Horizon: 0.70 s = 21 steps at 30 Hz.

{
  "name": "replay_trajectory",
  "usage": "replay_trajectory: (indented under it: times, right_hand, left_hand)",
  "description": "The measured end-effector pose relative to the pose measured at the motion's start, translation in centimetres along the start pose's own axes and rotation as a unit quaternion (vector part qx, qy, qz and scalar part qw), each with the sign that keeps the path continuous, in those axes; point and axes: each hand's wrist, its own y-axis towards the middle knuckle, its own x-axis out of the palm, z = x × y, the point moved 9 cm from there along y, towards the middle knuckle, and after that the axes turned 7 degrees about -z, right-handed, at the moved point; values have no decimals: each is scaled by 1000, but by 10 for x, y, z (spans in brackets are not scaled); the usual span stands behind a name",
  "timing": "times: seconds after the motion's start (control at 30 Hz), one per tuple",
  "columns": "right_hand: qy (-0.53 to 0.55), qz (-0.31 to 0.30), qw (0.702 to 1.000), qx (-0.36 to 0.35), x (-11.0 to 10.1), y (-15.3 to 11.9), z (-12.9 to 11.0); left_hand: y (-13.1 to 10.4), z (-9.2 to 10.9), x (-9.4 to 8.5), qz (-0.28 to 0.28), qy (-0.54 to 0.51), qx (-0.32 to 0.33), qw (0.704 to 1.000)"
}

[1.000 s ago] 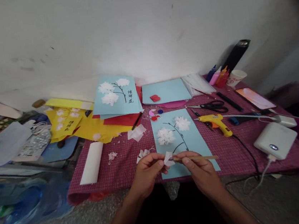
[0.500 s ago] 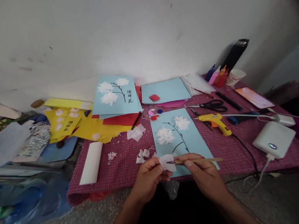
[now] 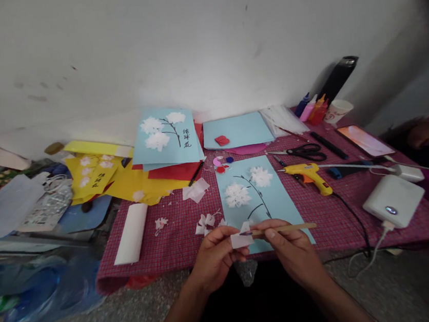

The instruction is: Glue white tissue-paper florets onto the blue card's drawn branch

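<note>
Between the fingertips of my left hand [image 3: 214, 256] is a small square of white tissue paper [image 3: 241, 239], partly folded up. My right hand [image 3: 293, 245] pinches a thin wooden stick [image 3: 297, 227], whose dark tip presses into the tissue. Both hands are over the near edge of a light blue sheet [image 3: 281, 200]. That sheet carries drawn black branches and two white tissue blossoms [image 3: 237, 194]. Just left of the sheet lie loose folded tissue pieces [image 3: 205, 223].
A yellow glue gun [image 3: 309, 173], black scissors [image 3: 306, 151] and a white power box [image 3: 394, 201] with cables lie at right. A white paper roll [image 3: 132, 233] is at left. Behind stands a similar flower picture [image 3: 165, 138]. Another person's hand [image 3: 428, 131] shows at the right edge.
The tissue square has turned and folded up around the stick's tip. Another person's hand and forearm have come into clearer view at the right edge.
</note>
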Motion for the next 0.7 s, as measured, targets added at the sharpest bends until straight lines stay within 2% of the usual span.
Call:
replay_trajectory:
  times: [0.23, 0.6, 0.7]
  right_hand:
    - [-36, -7, 999, -11, 2, 0, -7]
    - [-135, -37, 987, -77, 20, -4, -40]
    - [-162, -43, 981, -97, 21, -6, -42]
  left_hand:
    - [1, 0, 3, 12, 21, 16, 1000]
    - [-1, 0, -10, 66, 78, 23, 995]
    - [-1, -1, -9, 53, 102, 26, 993]
